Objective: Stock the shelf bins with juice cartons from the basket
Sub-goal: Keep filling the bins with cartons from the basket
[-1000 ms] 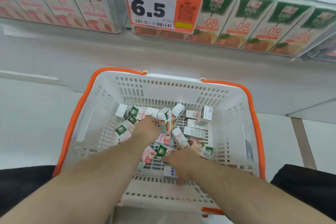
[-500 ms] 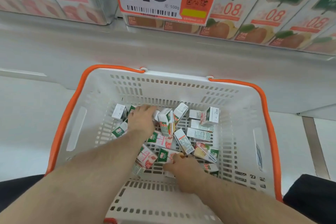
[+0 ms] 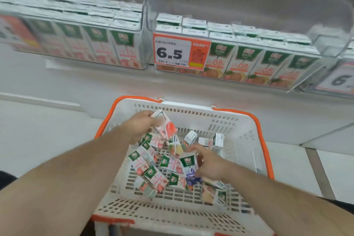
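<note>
Carton (image 3: 163, 125) blurred (in left hands (image 3: 142, 123)).

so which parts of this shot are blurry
Head view: the left hand and the carton it grips are motion-smeared; the left shelf bin is soft; the price tag reads sharply; wide-angle bending curves the shelf edge.

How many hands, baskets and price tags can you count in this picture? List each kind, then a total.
Hands: 2 (left hand gripping a pink carton; right hand)
Baskets: 1 (white basket with orange handles)
Price tags: 2 (6.5 tag; cut-off tag at the right edge)
Total: 5
</note>
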### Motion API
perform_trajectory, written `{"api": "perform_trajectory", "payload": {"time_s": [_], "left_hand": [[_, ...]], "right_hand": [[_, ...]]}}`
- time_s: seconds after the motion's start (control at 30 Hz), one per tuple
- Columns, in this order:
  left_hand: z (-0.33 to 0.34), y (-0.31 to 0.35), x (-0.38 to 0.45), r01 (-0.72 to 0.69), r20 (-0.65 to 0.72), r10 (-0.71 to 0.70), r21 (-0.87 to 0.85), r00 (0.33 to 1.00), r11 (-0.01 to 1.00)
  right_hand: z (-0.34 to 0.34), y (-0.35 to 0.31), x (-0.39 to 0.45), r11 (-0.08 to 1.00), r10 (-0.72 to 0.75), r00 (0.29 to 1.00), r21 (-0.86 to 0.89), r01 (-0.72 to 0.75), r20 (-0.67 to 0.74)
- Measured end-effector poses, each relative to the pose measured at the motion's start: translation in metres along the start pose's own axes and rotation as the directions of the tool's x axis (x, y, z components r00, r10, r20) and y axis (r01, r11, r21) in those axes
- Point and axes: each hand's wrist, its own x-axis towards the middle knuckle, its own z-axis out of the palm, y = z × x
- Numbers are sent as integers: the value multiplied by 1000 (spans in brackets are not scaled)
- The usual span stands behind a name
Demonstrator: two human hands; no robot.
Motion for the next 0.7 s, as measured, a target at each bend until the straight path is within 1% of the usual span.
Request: {"api": "perform_trajectory", "payload": {"time_s": [0.03, 0.1, 0.17, 0.27, 0.33, 0.37, 0.43, 0.5, 0.57, 0.6, 0.63, 0.7], "left_hand": [[-3, 11, -9, -9, 42, 15, -150, 999, 989], [-4, 34, -28, -28, 77, 66, -412, 995, 911], [-3, 56, -50, -28, 86, 91, -556, 992, 831], [1, 86, -82, -23, 101, 131, -697, 986, 717], [3, 106, -102, -24, 82, 120, -720, 989, 693], [3, 114, -110, -27, 70, 109, -713, 992, 701], [2, 124, -121, -58, 71, 130, -623, 989, 780], [2, 129, -131, -94, 77, 149, -486, 986, 869], [4, 128, -137, -184, 13, 194, -270, 981, 945], [7, 126, -139, -234, -7, 236, -132, 972, 963], [10, 123, -143, -275, 6, 275, 9, 961, 961], [17, 115, -148, -333, 96, 319, 257, 943, 907]], "right_hand": [[-6, -11, -8, 999, -18, 1000, 37, 18, -8], [-16, -33, -25, 994, -73, 997, 79, 75, -29], [-25, -52, -39, 987, -131, 989, 84, 137, -75], [-40, -78, -66, 971, -218, 970, 76, 226, -106], [-51, -95, -88, 961, -269, 956, 41, 275, -116], [-57, -102, -99, 957, -285, 951, 21, 289, -124], [-69, -112, -120, 944, -327, 933, -11, 329, -149], [-77, -119, -136, 929, -363, 914, 4, 370, -180], [-82, -124, -146, 910, -395, 892, 40, 412, -219], [-84, -126, -148, 900, -413, 879, 40, 434, -237], [-86, -128, -151, 891, -429, 867, 43, 453, -253], [-87, -132, -155, 873, -451, 848, 58, 484, -280]]}}
